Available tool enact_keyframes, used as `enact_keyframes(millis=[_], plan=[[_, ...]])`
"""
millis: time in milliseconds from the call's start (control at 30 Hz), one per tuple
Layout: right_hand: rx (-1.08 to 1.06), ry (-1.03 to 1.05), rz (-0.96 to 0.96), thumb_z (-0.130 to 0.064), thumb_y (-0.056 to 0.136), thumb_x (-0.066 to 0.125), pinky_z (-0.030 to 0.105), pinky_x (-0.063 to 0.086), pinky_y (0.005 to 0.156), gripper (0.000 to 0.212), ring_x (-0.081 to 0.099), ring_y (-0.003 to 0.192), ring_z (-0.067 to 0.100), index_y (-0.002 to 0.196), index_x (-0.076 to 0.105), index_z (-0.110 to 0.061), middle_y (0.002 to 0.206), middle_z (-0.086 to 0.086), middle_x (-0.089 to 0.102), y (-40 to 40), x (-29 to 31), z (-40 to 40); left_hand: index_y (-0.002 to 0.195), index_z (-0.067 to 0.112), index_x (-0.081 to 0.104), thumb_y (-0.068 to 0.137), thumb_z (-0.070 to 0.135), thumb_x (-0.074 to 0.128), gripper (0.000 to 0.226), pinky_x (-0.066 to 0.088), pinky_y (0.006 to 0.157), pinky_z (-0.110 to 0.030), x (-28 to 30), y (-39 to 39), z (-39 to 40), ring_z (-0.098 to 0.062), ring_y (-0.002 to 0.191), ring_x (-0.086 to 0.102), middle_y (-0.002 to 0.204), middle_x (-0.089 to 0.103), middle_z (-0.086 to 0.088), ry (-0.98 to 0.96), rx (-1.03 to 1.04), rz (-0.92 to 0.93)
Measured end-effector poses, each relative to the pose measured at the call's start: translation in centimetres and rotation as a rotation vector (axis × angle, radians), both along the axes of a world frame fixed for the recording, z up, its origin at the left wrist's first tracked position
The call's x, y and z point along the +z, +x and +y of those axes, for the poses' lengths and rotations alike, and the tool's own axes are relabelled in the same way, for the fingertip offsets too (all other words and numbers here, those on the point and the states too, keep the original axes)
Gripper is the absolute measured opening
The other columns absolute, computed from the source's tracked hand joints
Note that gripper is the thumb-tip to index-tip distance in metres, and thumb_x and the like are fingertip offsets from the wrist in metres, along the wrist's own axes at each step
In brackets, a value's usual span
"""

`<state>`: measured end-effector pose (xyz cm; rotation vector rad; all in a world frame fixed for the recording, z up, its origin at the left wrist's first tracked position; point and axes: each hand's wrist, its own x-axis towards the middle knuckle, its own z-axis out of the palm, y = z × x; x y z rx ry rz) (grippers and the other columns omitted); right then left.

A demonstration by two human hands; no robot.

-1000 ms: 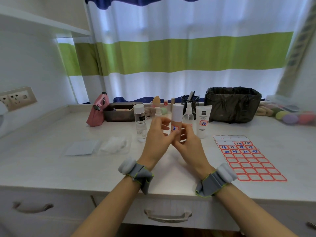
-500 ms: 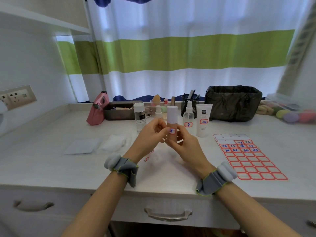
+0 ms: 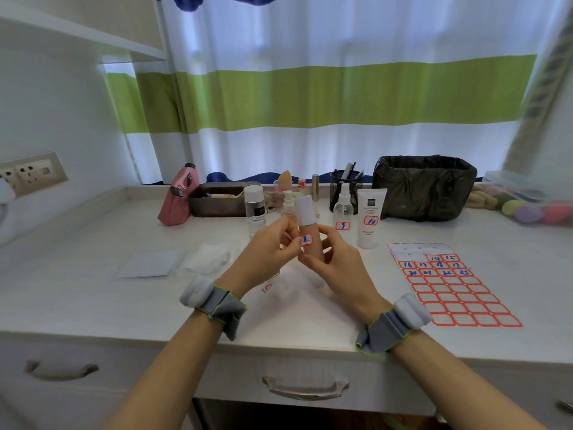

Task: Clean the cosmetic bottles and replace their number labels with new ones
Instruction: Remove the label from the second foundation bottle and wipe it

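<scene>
The left hand (image 3: 266, 249) now pinches the label (image 3: 306, 240) on the bottle (image 3: 305, 231), which has dropped lower and tilted since a second ago; the right hand (image 3: 331, 259) grips its base. Peeling looks underway.
</scene>
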<state>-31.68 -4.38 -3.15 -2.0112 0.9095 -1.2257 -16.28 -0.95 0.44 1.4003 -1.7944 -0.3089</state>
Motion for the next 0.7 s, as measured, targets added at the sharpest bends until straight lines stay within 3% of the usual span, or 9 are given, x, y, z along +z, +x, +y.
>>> enact_keyframes(millis=[167, 267, 400, 433, 500, 567, 700], plan=[[-0.013, -0.027, 0.049, -0.029, 0.081, 0.073, 0.023, 0.049, 0.069, 0.049, 0.058, 0.079, 0.006, 0.123, 0.047, -0.029, 0.087, -0.016, 0.057, 0.1, -0.2, 0.0, 0.084, 0.02, 0.049, 0.094, 0.024, 0.052, 0.012, 0.053, 0.077, -0.02, -0.1, 0.6, 0.6, -0.01, 0.09, 0.063, 0.101, 0.063, -0.001, 0.143, -0.048, 0.109], [-0.017, -0.034, 0.061, -0.031, 0.081, 0.073, 0.022, 0.047, 0.066, 0.049, 0.057, 0.077, 0.007, 0.123, 0.048, -0.027, 0.086, -0.013, 0.057, 0.1, -0.3, 0.0, 0.083, 0.017, 0.05, 0.094, 0.024, 0.053, 0.013, 0.054, 0.085, -0.029, -0.2, 0.9, 0.8, -0.017, 0.094, 0.063, 0.098, 0.064, -0.005, 0.217, -0.043, 0.144], [-0.08, 0.019, 0.052, -0.031, 0.083, 0.07, 0.017, 0.043, 0.063, 0.049, 0.054, 0.073, 0.005, 0.125, 0.046, -0.022, 0.086, -0.012, 0.053, -0.1, -0.4, -0.6, 0.083, 0.012, 0.049, 0.096, 0.015, 0.045, 0.014, 0.052, 0.091, -0.031, 0.5, 1.6, 1.4, -0.017, 0.101, 0.065, 0.105, 0.069, -0.009, 0.327, -0.127, 0.441], [-0.081, 0.006, 0.072, -0.031, 0.084, 0.07, 0.017, 0.043, 0.065, 0.051, 0.054, 0.076, 0.005, 0.127, 0.045, -0.022, 0.089, -0.012, 0.054, -0.1, -0.4, -0.7, 0.083, 0.012, 0.05, 0.096, 0.014, 0.045, 0.014, 0.051, 0.091, -0.031, 0.9, 1.9, 1.5, -0.017, 0.101, 0.064, 0.105, 0.067, -0.007, 0.344, -0.112, 0.439], [-0.042, -0.035, 0.116, -0.032, 0.085, 0.069, 0.016, 0.044, 0.068, 0.053, 0.055, 0.079, 0.004, 0.13, 0.042, -0.024, 0.095, -0.01, 0.054, 0.1, -0.5, -0.5, 0.081, 0.015, 0.054, 0.093, 0.015, 0.049, 0.013, 0.05, 0.089, -0.03, 1.3, 2.7, 1.3, -0.017, 0.096, 0.059, 0.101, 0.063, -0.006, 0.375, -0.025, 0.261], [-0.006, -0.052, 0.129, -0.031, 0.085, 0.069, 0.012, 0.043, 0.065, 0.053, 0.055, 0.078, 0.001, 0.13, 0.042, -0.027, 0.094, -0.011, 0.054, 0.3, -0.5, -0.3, 0.078, 0.016, 0.055, 0.09, 0.015, 0.053, 0.012, 0.046, 0.079, -0.026, 1.4, 3.3, 1.1, -0.016, 0.088, 0.055, 0.093, 0.061, -0.005, 0.438, 0.043, 0.103], [0.007, -0.034, 0.122, -0.031, 0.086, 0.067, 0.009, 0.043, 0.062, 0.052, 0.056, 0.076, 0.001, 0.13, 0.04, -0.031, 0.091, -0.015, 0.053, 0.2, -0.4, -0.3, 0.077, 0.014, 0.058, 0.082, 0.01, 0.061, 0.007, 0.041, 0.064, -0.018, 0.4, 3.8, 1.2, -0.011, 0.071, 0.052, 0.077, 0.061, -0.001, 0.552, 0.042, 0.004]])
